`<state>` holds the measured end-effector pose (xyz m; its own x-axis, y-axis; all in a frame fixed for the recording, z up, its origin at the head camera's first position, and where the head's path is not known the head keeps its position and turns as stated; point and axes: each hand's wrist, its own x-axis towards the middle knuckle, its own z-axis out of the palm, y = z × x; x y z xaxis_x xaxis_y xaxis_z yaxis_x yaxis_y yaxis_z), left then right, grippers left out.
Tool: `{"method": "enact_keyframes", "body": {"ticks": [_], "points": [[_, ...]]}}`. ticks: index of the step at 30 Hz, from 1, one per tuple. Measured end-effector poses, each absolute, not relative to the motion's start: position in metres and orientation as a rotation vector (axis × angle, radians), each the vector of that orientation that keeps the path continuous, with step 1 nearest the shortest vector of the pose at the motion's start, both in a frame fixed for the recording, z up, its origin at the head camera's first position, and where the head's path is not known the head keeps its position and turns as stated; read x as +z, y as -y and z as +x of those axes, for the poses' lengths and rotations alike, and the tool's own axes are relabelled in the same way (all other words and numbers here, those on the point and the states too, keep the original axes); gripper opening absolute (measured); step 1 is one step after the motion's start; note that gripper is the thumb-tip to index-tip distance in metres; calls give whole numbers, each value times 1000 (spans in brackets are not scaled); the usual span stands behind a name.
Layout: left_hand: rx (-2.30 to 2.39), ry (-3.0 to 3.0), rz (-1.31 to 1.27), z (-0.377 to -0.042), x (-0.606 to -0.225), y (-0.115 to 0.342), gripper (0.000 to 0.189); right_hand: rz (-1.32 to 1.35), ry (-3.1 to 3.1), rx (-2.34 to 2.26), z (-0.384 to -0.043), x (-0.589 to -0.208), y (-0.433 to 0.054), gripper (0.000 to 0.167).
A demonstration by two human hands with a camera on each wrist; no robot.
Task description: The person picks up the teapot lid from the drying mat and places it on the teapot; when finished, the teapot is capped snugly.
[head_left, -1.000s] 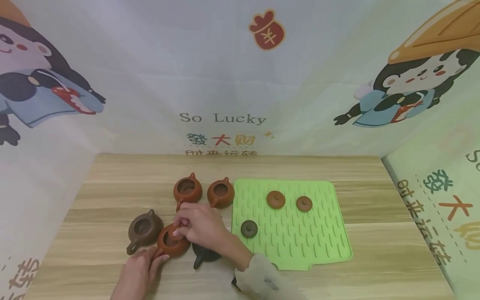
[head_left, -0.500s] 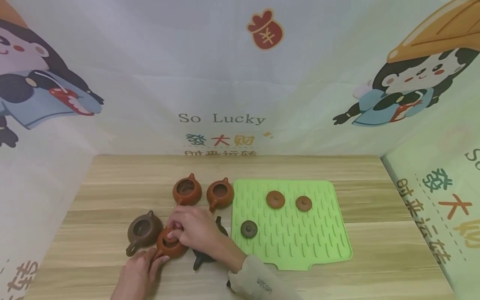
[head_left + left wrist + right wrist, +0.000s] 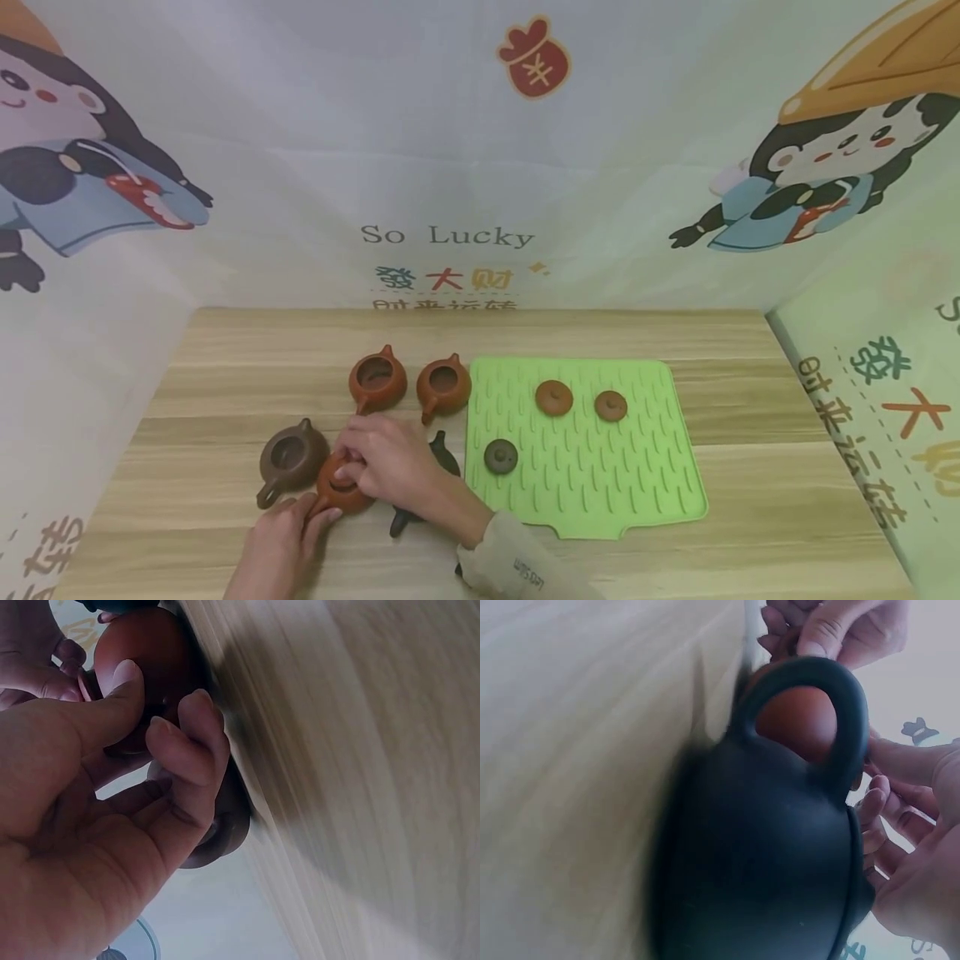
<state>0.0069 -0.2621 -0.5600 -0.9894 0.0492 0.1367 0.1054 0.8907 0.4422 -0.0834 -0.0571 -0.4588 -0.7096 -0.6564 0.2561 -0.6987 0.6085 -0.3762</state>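
Observation:
My left hand (image 3: 273, 537) pinches the handle of a reddish-brown clay teapot (image 3: 347, 500). Over that pot's mouth, my right hand (image 3: 397, 467) pinches a small reddish lid (image 3: 90, 684), seen tilted at the rim in the left wrist view. A dark crescent of the opening shows beneath it; the lid's knob is hidden by the fingers. Left of this pot stands a lidless dark brown teapot (image 3: 294, 457). A black teapot (image 3: 757, 855) with a lid on is close under my right forearm, partly covered in the head view.
Two lidless reddish teapots (image 3: 377, 382) (image 3: 444, 388) stand behind my right hand. A green ridged mat (image 3: 585, 475) to the right bears two reddish lids (image 3: 554, 398) (image 3: 611, 406) and a dark brown lid (image 3: 501, 457). Printed cloth walls (image 3: 450, 167) enclose the wooden table (image 3: 750, 400).
My right hand has shifted slightly left and lower over the teapot's mouth, bringing the lid onto the rim. More of the black teapot shows. My left hand has stayed at the handle.

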Motion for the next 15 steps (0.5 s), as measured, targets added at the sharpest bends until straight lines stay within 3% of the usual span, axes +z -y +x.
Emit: {"method": "enact_keyframes", "body": {"ticks": [15], "points": [[-742, 3008, -75, 4, -557, 261, 29, 1109, 2672, 668, -78, -469, 58, 20]]}}
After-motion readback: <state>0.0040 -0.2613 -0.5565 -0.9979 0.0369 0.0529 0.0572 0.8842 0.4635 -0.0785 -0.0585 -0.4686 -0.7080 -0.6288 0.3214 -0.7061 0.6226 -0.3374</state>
